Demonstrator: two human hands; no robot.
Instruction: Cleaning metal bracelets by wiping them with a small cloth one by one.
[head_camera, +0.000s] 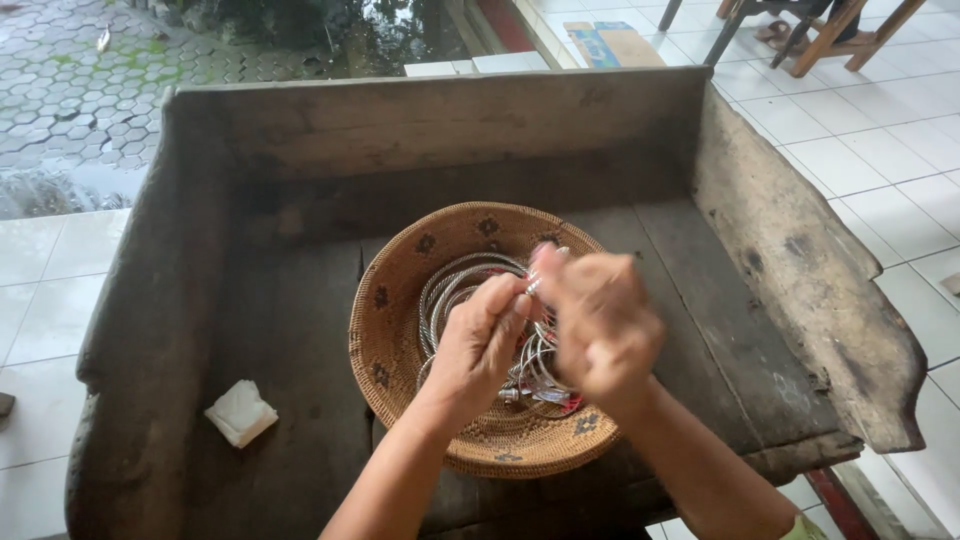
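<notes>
A: Position of the hands?

B: Both forearms come up from the bottom edge and meet over the round woven brown basket (400, 330). Left hand (480, 345) has the wrist bent, knuckles up, fingers (497, 300) pinched together on a small silvery piece at the top of the coiled silver wire rings (445, 295). Right hand (605, 325) is blurred, back towards the camera, fingers curled shut around the same spot.

A: And the rings?

B: Lying inside the basket, partly hidden under the hands. Basket sits mid-way on the dark weathered wooden tabletop (290, 350) with raised sides. A folded white paper (240, 412) lies well left of it.
</notes>
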